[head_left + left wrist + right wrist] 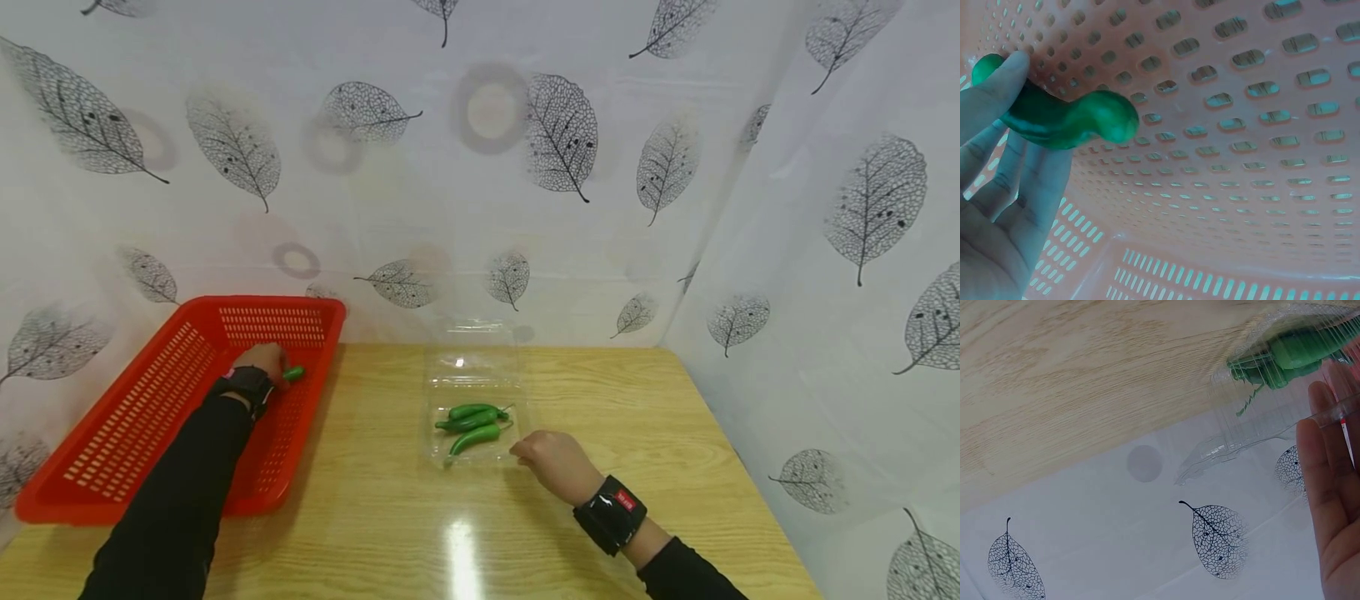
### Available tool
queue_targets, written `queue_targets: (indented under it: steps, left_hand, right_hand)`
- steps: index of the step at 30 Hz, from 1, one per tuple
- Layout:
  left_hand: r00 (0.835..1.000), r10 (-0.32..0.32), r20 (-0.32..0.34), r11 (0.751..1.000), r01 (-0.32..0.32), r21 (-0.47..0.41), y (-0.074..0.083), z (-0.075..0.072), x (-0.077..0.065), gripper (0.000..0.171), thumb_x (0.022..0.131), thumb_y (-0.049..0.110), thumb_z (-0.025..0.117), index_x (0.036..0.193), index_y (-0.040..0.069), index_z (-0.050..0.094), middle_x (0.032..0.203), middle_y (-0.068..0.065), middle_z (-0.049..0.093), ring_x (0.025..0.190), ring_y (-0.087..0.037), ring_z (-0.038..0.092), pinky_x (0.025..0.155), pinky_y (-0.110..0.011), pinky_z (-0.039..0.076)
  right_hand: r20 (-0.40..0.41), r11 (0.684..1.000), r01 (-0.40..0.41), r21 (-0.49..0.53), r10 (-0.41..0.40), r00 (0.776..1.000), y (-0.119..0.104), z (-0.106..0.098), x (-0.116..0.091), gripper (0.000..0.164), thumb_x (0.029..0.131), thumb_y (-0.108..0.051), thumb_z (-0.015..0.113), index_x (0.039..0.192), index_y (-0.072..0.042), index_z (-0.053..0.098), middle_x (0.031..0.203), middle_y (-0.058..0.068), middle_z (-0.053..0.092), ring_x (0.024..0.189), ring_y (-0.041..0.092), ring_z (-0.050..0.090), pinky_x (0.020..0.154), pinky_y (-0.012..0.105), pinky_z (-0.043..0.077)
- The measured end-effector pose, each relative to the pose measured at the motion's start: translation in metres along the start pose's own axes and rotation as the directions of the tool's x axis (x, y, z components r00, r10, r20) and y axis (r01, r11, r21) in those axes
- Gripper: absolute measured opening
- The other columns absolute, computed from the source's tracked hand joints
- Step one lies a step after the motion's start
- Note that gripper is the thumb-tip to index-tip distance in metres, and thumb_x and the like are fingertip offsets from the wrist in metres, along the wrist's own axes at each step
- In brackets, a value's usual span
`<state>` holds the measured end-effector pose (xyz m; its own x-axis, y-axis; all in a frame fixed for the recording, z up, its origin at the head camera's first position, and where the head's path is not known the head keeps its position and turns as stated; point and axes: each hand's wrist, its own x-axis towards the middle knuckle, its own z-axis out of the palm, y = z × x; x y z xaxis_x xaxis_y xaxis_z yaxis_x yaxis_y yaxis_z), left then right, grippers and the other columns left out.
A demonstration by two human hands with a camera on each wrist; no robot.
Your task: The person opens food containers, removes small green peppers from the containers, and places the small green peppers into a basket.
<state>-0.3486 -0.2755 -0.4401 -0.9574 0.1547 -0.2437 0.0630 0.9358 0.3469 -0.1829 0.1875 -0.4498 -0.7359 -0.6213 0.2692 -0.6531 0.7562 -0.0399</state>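
Inside the red basket, my left hand (261, 360) pinches a green chili pepper (1054, 119) between thumb and fingers. The pepper is curved, and one end sticks out past the fingertips toward the basket's perforated wall. My right hand (558, 462) holds the near right corner of a clear plastic container (431, 446), its fingertips at the rim. Green chili peppers (472, 438) lie side by side in the container, their stems pointing mostly right. In the right wrist view, the peppers (1297, 350) show through the clear ribbed wall beside the right fingers.
The red plastic basket (303, 467) stands at the left of the wooden table (375, 533). The container's clear lid (472, 350) is raised toward the back. A white leaf-printed sheet (420, 208) hangs behind the table and along its right side.
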Motion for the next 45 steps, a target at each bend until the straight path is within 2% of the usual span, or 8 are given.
queue_targets:
  steps: [8,15,24,31,33,36,45]
  left_hand:
    - [1.000,0.001,0.011,1.000,-0.001,0.011,-0.006,0.002,-0.002,0.026,0.070,0.009,0.076,0.089,-0.004,0.065,0.080,-0.016,0.061,0.067,-0.025,0.052,0.056,-0.032,0.042]
    - [1.000,-0.002,0.027,1.000,0.002,0.030,-0.011,0.002,-0.003,0.037,0.071,0.012,0.076,0.098,-0.008,0.063,0.091,-0.022,0.063,0.072,-0.028,0.054,0.060,-0.036,0.045]
    - [0.999,-0.013,0.049,1.000,0.012,0.016,-0.012,0.000,-0.009,0.038,0.072,0.013,0.076,0.099,-0.008,0.061,0.095,-0.024,0.062,0.076,-0.030,0.056,0.064,-0.038,0.047]
    - [0.998,-0.022,0.056,1.000,0.022,0.009,-0.008,-0.006,-0.015,0.031,0.071,0.016,0.077,0.091,-0.005,0.065,0.081,-0.015,0.062,0.069,-0.025,0.053,0.058,-0.032,0.043]
    - [0.999,-0.013,0.048,1.000,0.013,0.012,-0.007,-0.008,-0.016,0.030,0.071,0.018,0.077,0.088,-0.004,0.067,0.079,-0.014,0.063,0.067,-0.024,0.053,0.057,-0.032,0.043]
    - [0.999,0.016,0.036,0.999,-0.017,0.039,-0.009,-0.013,-0.017,0.033,0.072,0.019,0.077,0.091,-0.006,0.067,0.084,-0.019,0.066,0.071,-0.027,0.057,0.059,-0.035,0.046]
    - [0.996,0.085,0.025,0.993,-0.087,0.079,-0.016,-0.020,-0.008,0.053,0.073,0.018,0.077,0.110,-0.013,0.054,0.102,-0.029,0.061,0.086,-0.038,0.058,0.068,-0.043,0.049]
  right_hand:
    - [-0.018,1.000,0.008,-0.009,-0.008,1.000,-0.002,0.001,0.000,0.016,0.074,-0.008,0.075,0.089,-0.011,0.072,0.080,-0.002,0.072,0.073,0.009,0.067,0.062,0.019,0.052]
    - [-0.025,1.000,0.019,-0.010,-0.019,1.000,-0.005,0.002,-0.001,0.016,0.073,-0.008,0.076,0.088,-0.012,0.072,0.080,-0.001,0.072,0.072,0.009,0.067,0.062,0.019,0.052]
    - [-0.018,1.000,0.022,-0.003,-0.022,1.000,-0.006,0.000,0.001,0.016,0.073,-0.007,0.075,0.089,-0.011,0.072,0.080,-0.001,0.072,0.072,0.009,0.067,0.062,0.019,0.052]
    - [-0.010,1.000,0.019,0.015,-0.019,1.000,-0.005,-0.001,0.002,0.016,0.074,-0.006,0.075,0.088,-0.011,0.072,0.079,-0.001,0.072,0.071,0.009,0.067,0.061,0.019,0.051]
    - [-0.013,1.000,0.018,0.015,-0.017,1.000,-0.005,0.000,0.003,0.015,0.074,-0.007,0.075,0.088,-0.011,0.072,0.079,-0.001,0.072,0.071,0.009,0.067,0.061,0.019,0.052]
    - [-0.023,1.000,0.027,0.008,-0.027,0.999,-0.005,-0.001,0.002,0.014,0.074,-0.007,0.075,0.087,-0.012,0.072,0.078,-0.002,0.072,0.070,0.009,0.067,0.060,0.019,0.051]
    - [-0.032,1.000,0.022,0.013,-0.022,0.999,-0.001,0.000,0.000,0.013,0.075,-0.008,0.074,0.087,-0.011,0.072,0.078,-0.002,0.072,0.070,0.009,0.067,0.061,0.020,0.052]
